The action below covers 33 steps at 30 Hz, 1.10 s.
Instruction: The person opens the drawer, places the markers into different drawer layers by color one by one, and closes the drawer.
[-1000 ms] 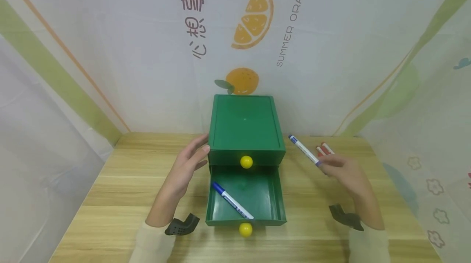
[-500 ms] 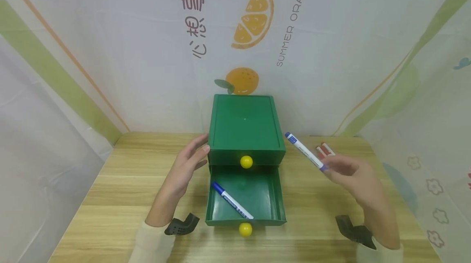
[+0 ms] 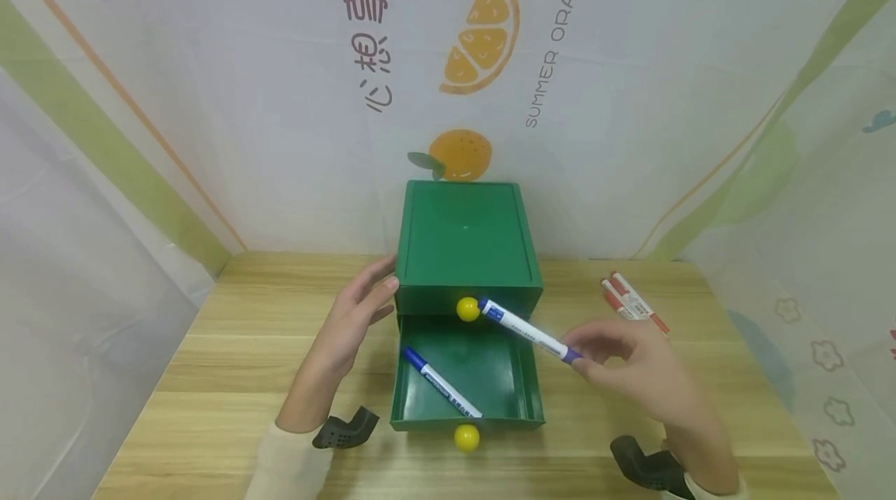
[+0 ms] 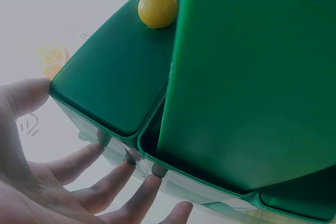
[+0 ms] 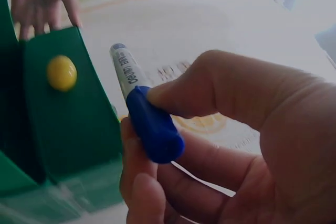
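A green two-drawer box (image 3: pixel 465 232) stands on the wooden table, its lower drawer (image 3: pixel 493 375) pulled out. Inside that drawer, a blue-capped whiteboard marker (image 3: pixel 451 391) lies slanted against the front wall. My left hand (image 3: pixel 350 325) rests on the box's left side, thumb at the front corner and fingers extended along the side wall. Between thumb and fingers, my right hand (image 3: pixel 637 364) pinches a second blue marker (image 3: pixel 528 333) by its blue cap end (image 5: pixel 152 124). In the head view, this marker's far end overlaps the upper drawer's edge beside the yellow knob (image 3: pixel 468 309).
Two red-and-white markers (image 3: pixel 633 302) lie side by side on the table (image 3: pixel 231 375), right of the box. Another yellow knob (image 3: pixel 467 438) sticks out from the lower drawer's front. A white printed curtain (image 3: pixel 294 134) hangs behind and on both sides.
My right hand has carried the blue marker leftward and down, from beside the box to over the open drawer's right side. The red markers are more exposed. My left hand stays put.
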Each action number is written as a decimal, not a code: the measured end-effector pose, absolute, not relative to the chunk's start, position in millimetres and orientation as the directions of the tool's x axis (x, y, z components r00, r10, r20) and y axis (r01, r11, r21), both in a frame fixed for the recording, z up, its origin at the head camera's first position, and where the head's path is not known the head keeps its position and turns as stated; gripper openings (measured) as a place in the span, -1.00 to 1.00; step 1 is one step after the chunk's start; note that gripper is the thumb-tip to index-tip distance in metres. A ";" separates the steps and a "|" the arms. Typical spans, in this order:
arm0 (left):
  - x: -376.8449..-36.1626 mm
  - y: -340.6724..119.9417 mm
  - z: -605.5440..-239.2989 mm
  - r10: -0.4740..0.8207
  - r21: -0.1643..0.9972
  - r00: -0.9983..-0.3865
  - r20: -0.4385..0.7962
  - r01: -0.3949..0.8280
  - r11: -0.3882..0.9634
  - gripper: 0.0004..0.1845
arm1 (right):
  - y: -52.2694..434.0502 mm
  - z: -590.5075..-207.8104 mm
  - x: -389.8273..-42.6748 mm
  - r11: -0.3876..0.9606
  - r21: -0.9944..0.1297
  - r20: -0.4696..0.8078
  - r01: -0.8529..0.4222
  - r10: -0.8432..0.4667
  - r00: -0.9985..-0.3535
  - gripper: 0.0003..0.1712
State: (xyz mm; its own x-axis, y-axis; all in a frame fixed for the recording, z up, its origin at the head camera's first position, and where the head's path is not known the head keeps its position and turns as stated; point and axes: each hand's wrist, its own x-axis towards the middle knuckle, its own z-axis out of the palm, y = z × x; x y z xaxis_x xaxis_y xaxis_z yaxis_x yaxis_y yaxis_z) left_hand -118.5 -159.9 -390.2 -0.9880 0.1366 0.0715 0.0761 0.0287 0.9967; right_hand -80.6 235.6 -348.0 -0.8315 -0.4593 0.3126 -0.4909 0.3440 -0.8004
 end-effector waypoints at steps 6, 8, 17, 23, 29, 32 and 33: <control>-118.7 -159.9 -390.8 0.133 0.996 -0.988 0.072 0.077 0.036 -0.37 | 213.6 -354.8 -78.4 0.344 -0.812 0.247 -0.471 -0.529 -0.812 -0.66; -118.6 -159.8 -390.8 0.132 0.997 -0.989 0.067 0.073 0.039 -0.37 | 206.5 -358.1 -78.3 0.357 -0.815 0.213 -0.456 -0.548 -0.809 -0.70; -118.8 -159.1 -390.4 0.129 0.997 -0.990 0.062 0.067 0.036 -0.37 | 176.3 -369.4 -76.2 0.487 -0.764 0.112 -0.423 -0.545 -0.831 -0.82; -118.3 -159.5 -391.5 0.127 0.997 -0.990 0.063 0.069 0.041 -0.37 | 165.7 -371.7 -74.8 0.576 -0.693 0.093 -0.434 -0.526 -0.845 -0.83; -118.0 -159.8 -391.2 0.124 0.996 -0.990 0.068 0.074 0.046 -0.38 | 158.3 -376.1 -75.9 0.616 -0.655 0.103 -0.438 -0.501 -0.859 -0.83; -118.3 -159.9 -390.9 0.123 0.996 -0.990 0.069 0.076 0.047 -0.38 | 155.2 -379.1 -77.9 0.629 -0.644 0.105 -0.435 -0.491 -0.865 -0.82; -118.4 -159.9 -390.8 0.123 0.996 -0.990 0.069 0.075 0.047 -0.38 | 154.6 -380.0 -78.3 0.628 -0.645 0.104 -0.436 -0.493 -0.864 -0.81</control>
